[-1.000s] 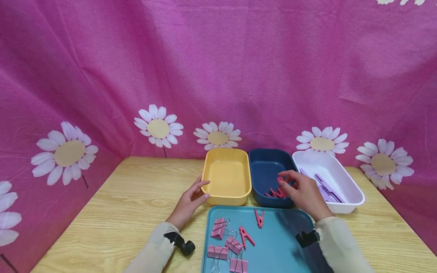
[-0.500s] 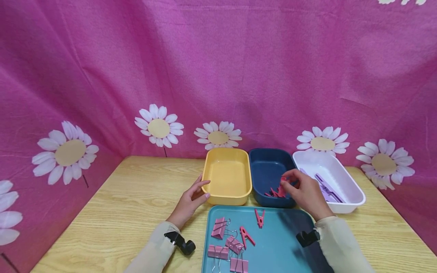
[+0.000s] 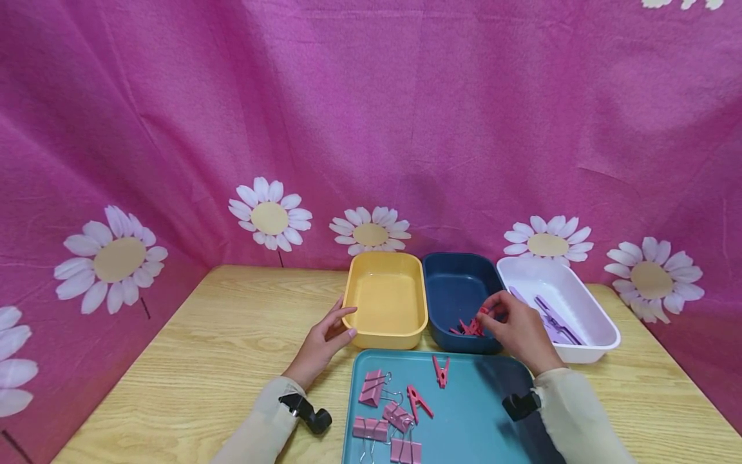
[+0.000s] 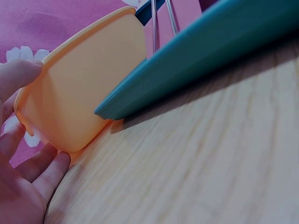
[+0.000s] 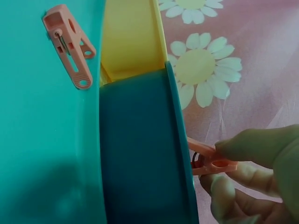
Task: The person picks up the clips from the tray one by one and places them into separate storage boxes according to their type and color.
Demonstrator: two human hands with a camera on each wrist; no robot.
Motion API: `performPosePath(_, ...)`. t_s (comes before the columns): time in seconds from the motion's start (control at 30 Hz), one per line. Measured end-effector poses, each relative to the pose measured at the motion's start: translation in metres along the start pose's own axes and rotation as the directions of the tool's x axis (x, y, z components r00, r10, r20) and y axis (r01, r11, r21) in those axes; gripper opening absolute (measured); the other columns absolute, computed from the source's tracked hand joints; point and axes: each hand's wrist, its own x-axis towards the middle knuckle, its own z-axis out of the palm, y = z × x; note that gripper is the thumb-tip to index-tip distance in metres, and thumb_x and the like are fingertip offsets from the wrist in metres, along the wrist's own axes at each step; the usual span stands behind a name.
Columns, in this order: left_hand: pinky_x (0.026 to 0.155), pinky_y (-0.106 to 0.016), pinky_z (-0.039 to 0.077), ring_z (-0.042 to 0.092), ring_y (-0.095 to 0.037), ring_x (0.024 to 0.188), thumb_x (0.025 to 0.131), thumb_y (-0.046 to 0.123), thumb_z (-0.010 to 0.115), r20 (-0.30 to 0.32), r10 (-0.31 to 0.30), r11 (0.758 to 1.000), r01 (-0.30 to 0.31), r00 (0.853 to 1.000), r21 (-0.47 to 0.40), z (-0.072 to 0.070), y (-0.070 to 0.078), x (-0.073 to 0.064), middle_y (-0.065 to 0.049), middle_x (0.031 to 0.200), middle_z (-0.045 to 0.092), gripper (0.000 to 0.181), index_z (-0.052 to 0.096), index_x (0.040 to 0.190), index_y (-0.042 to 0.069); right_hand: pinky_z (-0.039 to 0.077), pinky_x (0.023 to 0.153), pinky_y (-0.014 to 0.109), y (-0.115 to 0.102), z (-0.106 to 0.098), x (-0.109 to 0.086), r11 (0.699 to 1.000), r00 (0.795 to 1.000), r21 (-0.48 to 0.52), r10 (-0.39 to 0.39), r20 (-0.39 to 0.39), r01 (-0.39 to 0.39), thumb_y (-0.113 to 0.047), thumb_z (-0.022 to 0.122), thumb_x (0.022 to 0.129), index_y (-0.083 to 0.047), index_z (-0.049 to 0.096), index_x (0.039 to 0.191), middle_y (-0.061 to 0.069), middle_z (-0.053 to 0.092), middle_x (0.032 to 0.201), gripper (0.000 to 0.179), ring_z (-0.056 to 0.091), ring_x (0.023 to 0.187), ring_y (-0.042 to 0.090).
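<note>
Two loose pegs [image 3: 441, 372] lay before the navy bin [image 3: 455, 283], the left hand [image 3: 315, 345], fingers spread, touched the yellow bin [image 3: 385, 299] left of it, and within it the right hand [image 3: 518, 327] pinched a red peg [image 5: 202, 149], best released low.

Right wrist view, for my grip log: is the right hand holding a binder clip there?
No, what the right hand pinches is a slim two-pronged clothespin.
</note>
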Motion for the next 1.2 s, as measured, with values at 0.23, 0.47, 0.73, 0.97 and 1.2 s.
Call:
performPosePath(0.23,0.110,-0.037,0.035,0.034,-0.024,0.139,0.090,0.035,0.068,-0.002,-0.003,1.000,0.003,1.000,0.004,0.0004,0.0000,0.0008,0.009,0.159,0.019,0.045,0.056,0.134,0.029,0.052,0.054,0.027,0.0007,0.0012,-0.0005,1.000,1.000,-0.019,-0.008,0.001,0.008,-0.021,0.072,0.087,-0.007,0.060,0.106,0.007,0.063,0.087,0.026,0.056,0.075,0.020)
performPosePath(0.47,0.109,-0.035,0.036,0.035,-0.023,0.138,0.091,0.034,0.067,-0.006,-0.010,1.000,0.010,1.000,0.010,0.0005,-0.0006,0.0005,0.011,0.159,0.019,0.044,0.057,0.133,0.030,0.051,0.055,0.028,0.0003,0.0005,-0.0001,0.999,1.000,-0.033,-0.013,0.008,0.013,-0.021,0.072,0.087,-0.005,0.060,0.111,0.006,0.061,0.086,0.032,0.056,0.075,0.020)
performPosePath(0.73,0.109,-0.036,0.037,0.036,-0.022,0.138,0.091,0.035,0.068,-0.005,-0.014,1.000,0.014,1.000,-0.001,-0.0001,0.0002,0.0002,0.012,0.158,0.020,0.044,0.057,0.133,0.031,0.051,0.054,0.027,-0.0014,-0.0002,-0.0005,0.999,1.000,-0.028,-0.015,0.011,0.015,-0.020,0.073,0.087,-0.005,0.060,0.111,0.006,0.061,0.086,0.031,0.056,0.074,0.020)
performPosePath(0.97,0.109,-0.036,0.037,0.035,-0.022,0.138,0.090,0.034,0.067,-0.002,-0.015,1.000,0.015,1.000,-0.010,-0.0001,0.0005,0.0004,0.013,0.158,0.021,0.043,0.057,0.133,0.031,0.050,0.053,0.028,-0.0025,0.0001,-0.0007,0.999,1.000,-0.024,-0.024,0.010,0.025,-0.019,0.072,0.087,-0.006,0.060,0.110,0.006,0.061,0.085,0.030,0.056,0.072,0.019)
performPosePath(1.2,0.109,-0.037,0.036,0.034,-0.023,0.139,0.091,0.034,0.067,-0.001,-0.014,1.000,0.014,1.000,-0.004,0.0000,0.0008,0.0009,0.012,0.158,0.020,0.045,0.056,0.134,0.029,0.051,0.055,0.028,-0.0067,-0.0002,-0.0003,1.000,1.000,-0.022,-0.014,0.024,0.015,-0.022,0.072,0.087,-0.005,0.059,0.113,0.007,0.062,0.088,0.033,0.057,0.075,0.020)
